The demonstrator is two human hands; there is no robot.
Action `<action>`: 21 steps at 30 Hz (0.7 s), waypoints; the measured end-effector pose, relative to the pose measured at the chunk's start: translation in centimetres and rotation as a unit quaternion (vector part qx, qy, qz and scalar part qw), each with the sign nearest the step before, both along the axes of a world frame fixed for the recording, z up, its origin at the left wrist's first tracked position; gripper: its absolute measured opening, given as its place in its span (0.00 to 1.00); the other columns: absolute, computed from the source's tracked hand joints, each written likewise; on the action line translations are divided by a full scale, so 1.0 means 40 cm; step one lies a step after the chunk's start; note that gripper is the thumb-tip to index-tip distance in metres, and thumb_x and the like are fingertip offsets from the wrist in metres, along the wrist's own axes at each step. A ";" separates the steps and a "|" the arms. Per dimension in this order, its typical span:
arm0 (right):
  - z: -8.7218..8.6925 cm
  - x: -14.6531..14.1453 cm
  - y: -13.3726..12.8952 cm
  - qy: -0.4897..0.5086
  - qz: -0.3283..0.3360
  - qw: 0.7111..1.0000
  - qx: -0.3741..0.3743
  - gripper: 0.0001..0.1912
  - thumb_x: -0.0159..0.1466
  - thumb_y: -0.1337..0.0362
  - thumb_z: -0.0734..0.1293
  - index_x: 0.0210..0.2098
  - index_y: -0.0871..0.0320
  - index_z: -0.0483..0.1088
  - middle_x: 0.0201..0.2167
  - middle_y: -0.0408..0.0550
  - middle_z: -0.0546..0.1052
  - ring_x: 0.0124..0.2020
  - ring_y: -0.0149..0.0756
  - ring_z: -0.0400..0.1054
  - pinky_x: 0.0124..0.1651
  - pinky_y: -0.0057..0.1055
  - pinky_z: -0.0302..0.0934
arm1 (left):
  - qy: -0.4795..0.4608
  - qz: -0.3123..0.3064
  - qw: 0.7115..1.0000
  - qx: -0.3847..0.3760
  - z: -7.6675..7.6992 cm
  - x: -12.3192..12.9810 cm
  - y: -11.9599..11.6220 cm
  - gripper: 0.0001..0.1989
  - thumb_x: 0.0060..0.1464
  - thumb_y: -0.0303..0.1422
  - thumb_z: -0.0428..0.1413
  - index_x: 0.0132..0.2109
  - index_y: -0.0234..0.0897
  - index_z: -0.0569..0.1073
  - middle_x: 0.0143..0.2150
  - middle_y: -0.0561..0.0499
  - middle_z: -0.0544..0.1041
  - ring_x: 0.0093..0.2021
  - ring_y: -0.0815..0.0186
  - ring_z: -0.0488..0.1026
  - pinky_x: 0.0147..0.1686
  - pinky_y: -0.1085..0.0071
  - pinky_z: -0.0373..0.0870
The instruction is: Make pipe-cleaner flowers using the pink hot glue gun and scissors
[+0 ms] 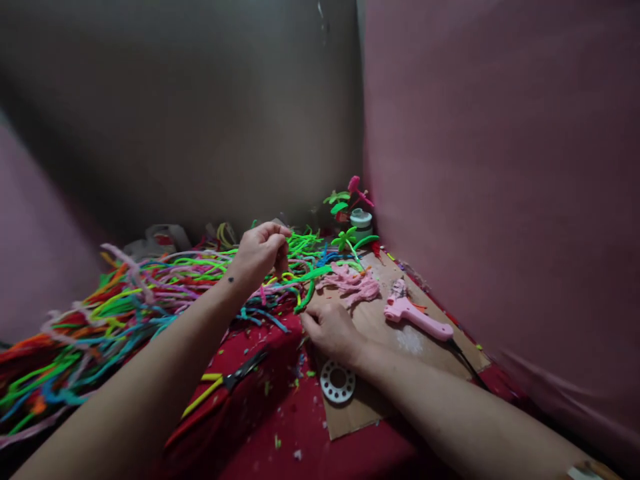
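Note:
My left hand (264, 248) is raised over a tangled pile of pipe cleaners (165, 287) in many colours. Its fingers are pinched together, and what sits between them is too small to make out. Low over the cardboard's left edge is my right hand (333, 330), fingers curled closed. A bent green pipe cleaner (311, 291) ends right at its fingertips; whether they grip it I cannot tell. Just beyond that hand, fuzzy pink pipe-cleaner pieces (353, 283) lie on the cardboard (370, 333). A white disc with holes (338, 382) rests below my right wrist.
A pink glue gun (417, 319) with a black cord lies on the cardboard's right. Yellow-handled pliers or cutters (227, 381) lie on the red cloth (270, 427) among scraps. At the back stand a pale jar (361, 219) and a green pipe-cleaner flower (346, 240). Walls close off back and right.

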State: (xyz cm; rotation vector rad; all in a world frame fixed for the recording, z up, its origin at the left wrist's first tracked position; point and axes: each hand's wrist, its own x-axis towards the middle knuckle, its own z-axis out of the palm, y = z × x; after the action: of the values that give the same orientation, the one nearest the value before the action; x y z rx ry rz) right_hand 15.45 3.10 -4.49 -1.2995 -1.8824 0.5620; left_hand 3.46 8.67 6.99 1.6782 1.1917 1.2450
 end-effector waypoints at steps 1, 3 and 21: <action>0.000 0.000 0.003 0.054 0.010 0.998 0.005 0.13 0.59 0.68 0.61 0.19 0.60 0.68 0.18 0.44 0.70 0.22 0.29 0.60 0.29 0.27 0.50 | 0.047 -0.005 0.999 0.003 -0.002 -0.026 -0.030 0.05 0.45 0.25 0.48 0.32 0.36 0.66 0.14 0.61 0.63 0.11 0.73 0.60 0.13 0.78 0.54; 0.001 0.000 0.008 0.195 0.046 0.979 -0.022 0.10 0.58 0.66 0.62 0.21 0.60 0.67 0.19 0.41 0.68 0.23 0.28 0.60 0.28 0.25 0.52 | 0.137 0.005 0.991 -0.002 -0.027 -0.068 -0.085 0.04 0.48 0.28 0.48 0.32 0.36 0.67 0.13 0.61 0.61 0.12 0.74 0.56 0.14 0.77 0.53; -0.001 -0.006 -0.034 0.395 0.230 0.834 -0.310 0.13 0.54 0.58 0.71 0.30 0.62 0.70 0.20 0.42 0.75 0.18 0.27 0.68 0.21 0.24 0.65 | -0.032 -0.060 0.980 -0.188 -0.241 -0.088 -0.242 0.14 0.53 0.43 0.51 0.29 0.37 0.62 0.17 0.60 0.65 0.10 0.77 0.56 0.10 0.80 0.51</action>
State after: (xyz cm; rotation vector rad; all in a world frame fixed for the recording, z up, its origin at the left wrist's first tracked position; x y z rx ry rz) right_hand 15.19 1.74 -4.51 -0.7250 -1.2973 1.7745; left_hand -0.06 -1.03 -2.67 1.3983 1.1840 0.9255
